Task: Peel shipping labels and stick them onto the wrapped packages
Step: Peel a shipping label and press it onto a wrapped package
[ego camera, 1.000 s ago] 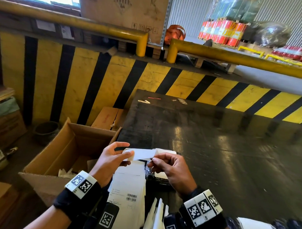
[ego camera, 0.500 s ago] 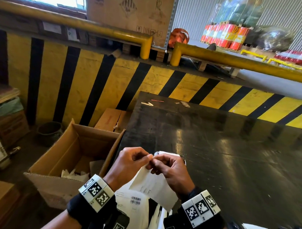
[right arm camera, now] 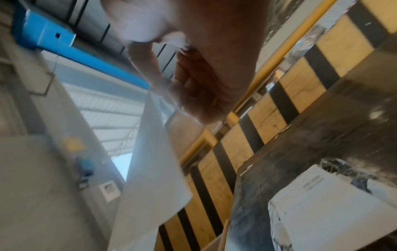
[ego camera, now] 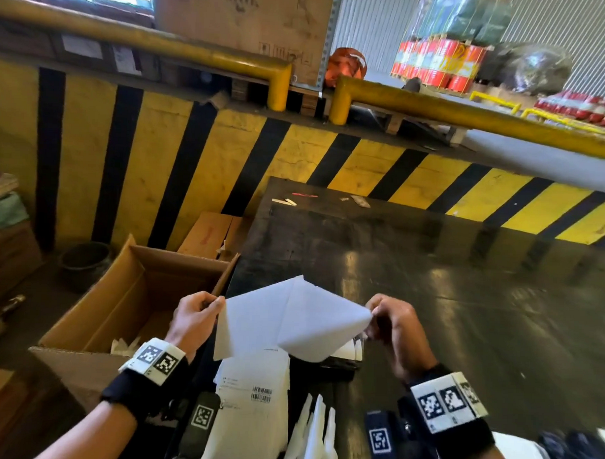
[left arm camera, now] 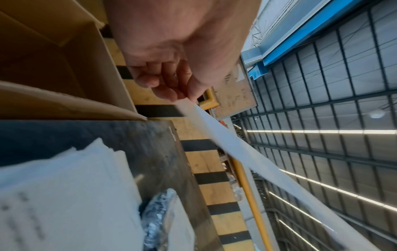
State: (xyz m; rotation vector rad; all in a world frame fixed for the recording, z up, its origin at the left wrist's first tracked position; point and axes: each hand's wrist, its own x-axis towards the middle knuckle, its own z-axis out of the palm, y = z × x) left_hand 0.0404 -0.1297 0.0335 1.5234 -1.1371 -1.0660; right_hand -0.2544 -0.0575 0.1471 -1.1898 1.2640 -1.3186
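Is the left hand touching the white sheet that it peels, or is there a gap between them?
Touching. In the left wrist view, the left hand pinches the sheet's corner between thumb and fingertips; the head view agrees.

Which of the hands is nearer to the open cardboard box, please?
Left. The left hand is right beside the cardboard box, by its flap; the right hand is across the peeled sheets, over the table.

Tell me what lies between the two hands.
In the head view, two white sheets being peeled apart, label and backing, span from the left hand to the right hand: one pinched left, the other right.
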